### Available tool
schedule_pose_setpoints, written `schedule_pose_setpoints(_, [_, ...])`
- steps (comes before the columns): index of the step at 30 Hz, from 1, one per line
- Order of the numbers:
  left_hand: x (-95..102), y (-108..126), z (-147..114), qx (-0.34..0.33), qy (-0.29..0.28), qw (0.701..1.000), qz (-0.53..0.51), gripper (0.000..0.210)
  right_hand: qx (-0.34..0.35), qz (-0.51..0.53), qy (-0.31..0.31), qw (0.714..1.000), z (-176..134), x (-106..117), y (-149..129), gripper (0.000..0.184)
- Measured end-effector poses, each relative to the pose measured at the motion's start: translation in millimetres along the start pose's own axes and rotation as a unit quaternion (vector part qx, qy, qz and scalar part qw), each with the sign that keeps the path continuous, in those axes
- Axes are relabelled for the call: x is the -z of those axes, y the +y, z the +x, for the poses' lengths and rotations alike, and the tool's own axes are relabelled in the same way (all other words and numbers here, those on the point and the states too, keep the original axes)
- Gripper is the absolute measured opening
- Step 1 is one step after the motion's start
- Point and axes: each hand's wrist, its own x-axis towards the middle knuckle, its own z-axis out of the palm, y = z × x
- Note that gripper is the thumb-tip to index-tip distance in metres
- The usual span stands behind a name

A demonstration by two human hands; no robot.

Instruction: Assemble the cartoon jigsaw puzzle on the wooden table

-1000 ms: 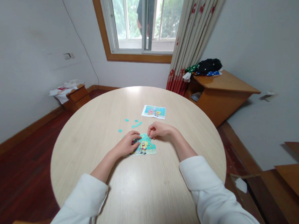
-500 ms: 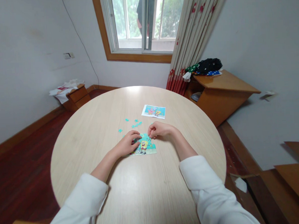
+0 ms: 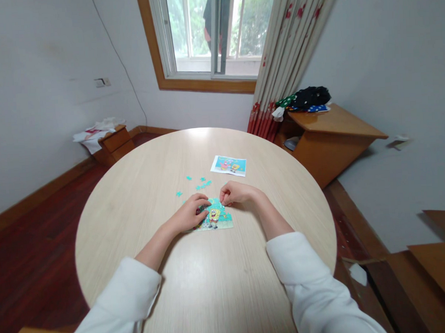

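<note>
A partly assembled jigsaw puzzle (image 3: 220, 219), teal with a yellow cartoon sponge figure, lies flat on the round table. My left hand (image 3: 190, 214) rests over its left side with fingers apart and covers part of the picture. At the puzzle's upper right edge, my right hand (image 3: 234, 192) pinches a small puzzle piece (image 3: 222, 204) between thumb and forefinger; the fingers mostly hide it. Several loose teal puzzle pieces (image 3: 203, 185) are scattered just beyond my left hand. Farther back sits a printed reference picture (image 3: 229, 166) showing a pink and a yellow cartoon figure.
The pale wooden table (image 3: 199, 287) fills the middle of the room. Beyond it are a window with a patterned curtain (image 3: 279, 49) and a wooden desk (image 3: 318, 136) bearing dark cloth. A small cabinet (image 3: 117, 143) stands at the left wall. Someone is partly visible outside the window.
Both hands stay almost in place. Only the right fingertips shift slightly at the puzzle's upper right edge.
</note>
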Motion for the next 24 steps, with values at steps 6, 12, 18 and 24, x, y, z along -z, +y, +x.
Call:
schedule_pose_setpoints(6, [-0.3, -0.8, -0.3, -0.003, 0.0, 1.0, 0.003, 0.024, -0.002, -0.041, 0.009, 0.999, 2.0, -0.7, 0.7, 0.008])
schedule_pose_setpoints(12, [-1.7, -2.7, -0.5, -0.004, 0.001, 1.0, 0.004, 0.024, -0.007, -0.09, 0.027, 0.996, 3.5, -0.3, 0.1, 0.009])
schedule_pose_setpoints(18, [-1.1, -2.2, -0.6, -0.001, 0.0, 1.0, 0.004, 0.024, -0.015, -0.171, 0.041, 0.984, 4.3, 1.4, -2.2, 0.009])
schedule_pose_setpoints(24, [-0.9, -1.3, -0.7, 0.001, 0.001, 1.0, 0.002, 0.024, -0.018, -0.167, 0.034, 0.985, 2.3, 1.5, -4.0, 0.009])
